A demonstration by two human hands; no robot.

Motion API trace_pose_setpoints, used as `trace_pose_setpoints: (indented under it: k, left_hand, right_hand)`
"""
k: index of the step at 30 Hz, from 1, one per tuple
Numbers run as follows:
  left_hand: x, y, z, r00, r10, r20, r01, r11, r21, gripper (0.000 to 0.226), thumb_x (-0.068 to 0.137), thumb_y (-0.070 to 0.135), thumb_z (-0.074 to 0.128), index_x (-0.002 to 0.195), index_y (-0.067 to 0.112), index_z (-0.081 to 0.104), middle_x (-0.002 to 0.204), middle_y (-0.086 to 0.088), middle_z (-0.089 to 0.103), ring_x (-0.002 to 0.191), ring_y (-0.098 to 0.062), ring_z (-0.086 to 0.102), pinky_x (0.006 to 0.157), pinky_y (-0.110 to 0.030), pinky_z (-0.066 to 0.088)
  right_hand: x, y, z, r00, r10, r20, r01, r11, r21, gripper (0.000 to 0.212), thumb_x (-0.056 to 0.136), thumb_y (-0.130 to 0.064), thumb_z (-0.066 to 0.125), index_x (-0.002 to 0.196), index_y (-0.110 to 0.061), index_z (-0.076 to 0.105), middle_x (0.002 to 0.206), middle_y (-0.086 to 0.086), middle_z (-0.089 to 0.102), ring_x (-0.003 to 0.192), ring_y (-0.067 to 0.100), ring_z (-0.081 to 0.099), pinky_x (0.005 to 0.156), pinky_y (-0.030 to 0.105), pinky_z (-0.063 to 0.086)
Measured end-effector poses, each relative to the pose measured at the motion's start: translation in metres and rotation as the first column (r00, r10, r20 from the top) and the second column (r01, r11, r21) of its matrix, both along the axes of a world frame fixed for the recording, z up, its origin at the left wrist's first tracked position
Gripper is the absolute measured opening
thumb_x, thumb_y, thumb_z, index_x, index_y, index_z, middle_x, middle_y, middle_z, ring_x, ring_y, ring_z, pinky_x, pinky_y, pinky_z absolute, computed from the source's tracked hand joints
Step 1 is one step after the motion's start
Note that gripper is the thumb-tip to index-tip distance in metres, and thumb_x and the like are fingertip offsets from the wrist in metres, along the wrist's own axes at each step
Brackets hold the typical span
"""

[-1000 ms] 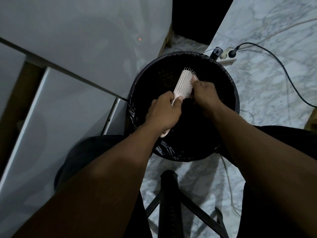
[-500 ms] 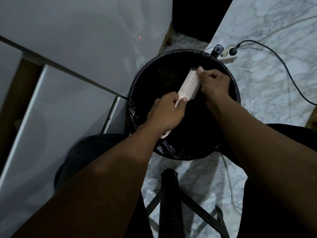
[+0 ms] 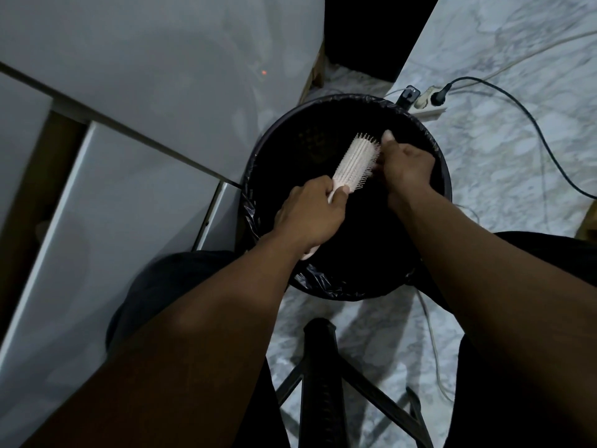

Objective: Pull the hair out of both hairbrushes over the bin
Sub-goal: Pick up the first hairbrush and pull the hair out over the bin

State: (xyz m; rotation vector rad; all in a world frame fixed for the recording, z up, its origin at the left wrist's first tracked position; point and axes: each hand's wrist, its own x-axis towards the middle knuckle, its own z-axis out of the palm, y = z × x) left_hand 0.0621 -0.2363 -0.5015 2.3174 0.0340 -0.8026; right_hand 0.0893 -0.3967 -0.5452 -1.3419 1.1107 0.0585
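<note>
A pale pink hairbrush (image 3: 353,163) is held over the round black bin (image 3: 442,185), bristles facing up and to the right. My left hand (image 3: 310,218) is closed around its handle, whose end pokes out below my palm. My right hand (image 3: 405,166) presses against the right side of the brush head with fingers pinched at the bristles. Any hair between those fingers is too dark to make out. Only one hairbrush is in view.
The bin has a black plastic liner (image 3: 310,276) and stands on a marble floor. A white cabinet (image 3: 122,195) rises at the left. A power strip (image 3: 429,106) with a black cable (image 3: 536,130) lies behind the bin. A black stool frame (image 3: 319,367) stands below.
My right hand went from the middle of the brush head up to its tip, then came back down along the right side. The left hand kept its hold on the handle.
</note>
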Motion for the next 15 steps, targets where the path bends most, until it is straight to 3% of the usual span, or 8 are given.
trace_pose_setpoints:
  k: [2, 4, 6, 8, 10, 12, 15]
  left_hand:
    - [-0.001, 0.002, 0.001, 1.000, -0.001, -0.013, 0.001, 1.000, 0.022, 0.034, 0.100, 0.049, 0.049, 0.074, 0.027, 0.048, 0.076, 0.005, 0.060, 0.073, -0.019, 0.063, 0.062, -0.031, 0.045]
    - [-0.002, 0.005, 0.003, 0.999, -0.005, -0.033, 0.007, 0.998, 0.061, 0.031, 0.100, 0.048, 0.048, 0.083, 0.023, 0.052, 0.081, 0.001, 0.061, 0.077, -0.023, 0.064, 0.067, -0.034, 0.050]
    - [-0.003, 0.007, 0.005, 0.999, -0.002, -0.045, 0.007, 0.994, 0.107, 0.032, 0.100, 0.048, 0.048, 0.091, 0.019, 0.057, 0.085, -0.003, 0.063, 0.079, -0.025, 0.064, 0.071, -0.036, 0.052]
    - [-0.005, 0.008, 0.009, 0.997, 0.024, -0.067, -0.015, 0.990, 0.140, 0.036, 0.100, 0.048, 0.048, 0.099, 0.014, 0.062, 0.088, -0.004, 0.064, 0.076, -0.023, 0.064, 0.064, -0.033, 0.050]
    - [-0.008, 0.010, 0.015, 0.991, 0.052, -0.120, -0.033, 0.987, 0.156, 0.040, 0.100, 0.047, 0.050, 0.105, 0.010, 0.065, 0.090, -0.006, 0.064, 0.070, -0.019, 0.061, 0.054, -0.027, 0.042]
    - [-0.013, 0.013, 0.024, 0.979, 0.077, -0.187, -0.050, 0.988, 0.146, 0.043, 0.099, 0.046, 0.055, 0.109, 0.005, 0.067, 0.096, -0.009, 0.066, 0.072, -0.020, 0.061, 0.053, -0.026, 0.039]
    - [-0.019, 0.018, 0.047, 0.973, 0.110, -0.202, -0.083, 0.987, 0.137, 0.048, 0.093, 0.046, 0.065, 0.113, 0.002, 0.068, 0.107, -0.013, 0.068, 0.088, -0.028, 0.064, 0.063, -0.026, 0.041]
  right_hand:
    - [0.002, -0.002, 0.002, 0.997, -0.059, -0.052, 0.058, 0.998, -0.023, 0.031, 0.100, -0.033, 0.056, 0.081, -0.009, 0.057, 0.063, 0.008, 0.066, 0.049, 0.018, 0.063, 0.051, 0.029, 0.054]
    - [0.001, -0.007, 0.004, 0.989, 0.033, -0.142, -0.070, 0.964, -0.258, 0.046, 0.099, -0.039, 0.053, 0.061, -0.013, 0.049, 0.057, 0.005, 0.057, 0.053, 0.023, 0.057, 0.059, 0.031, 0.047]
    - [-0.004, -0.006, 0.004, 0.960, 0.185, -0.210, -0.250, 0.905, -0.345, 0.046, 0.097, -0.037, 0.056, 0.057, -0.016, 0.045, 0.064, 0.006, 0.056, 0.061, 0.024, 0.056, 0.068, 0.031, 0.045]
    - [-0.010, -0.001, 0.006, 0.894, 0.373, -0.248, -0.434, 0.859, -0.272, 0.019, 0.088, -0.025, 0.065, 0.076, -0.022, 0.050, 0.092, 0.011, 0.066, 0.085, 0.029, 0.066, 0.084, 0.039, 0.055]
    - [-0.016, 0.001, 0.010, 0.794, 0.527, -0.304, -0.592, 0.783, -0.189, 0.035, 0.079, -0.017, 0.072, 0.105, -0.028, 0.052, 0.114, 0.013, 0.062, 0.101, 0.032, 0.066, 0.094, 0.047, 0.056]
    - [-0.022, 0.002, 0.029, 0.664, 0.648, -0.372, -0.732, 0.666, -0.146, 0.047, 0.079, -0.016, 0.076, 0.123, -0.019, 0.058, 0.118, 0.011, 0.061, 0.107, 0.030, 0.064, 0.099, 0.043, 0.054]
    - [-0.030, -0.001, 0.063, 0.528, 0.742, -0.413, -0.838, 0.534, -0.114, 0.031, 0.082, -0.016, 0.069, 0.111, -0.004, 0.071, 0.111, 0.017, 0.071, 0.101, 0.034, 0.069, 0.090, 0.038, 0.057]
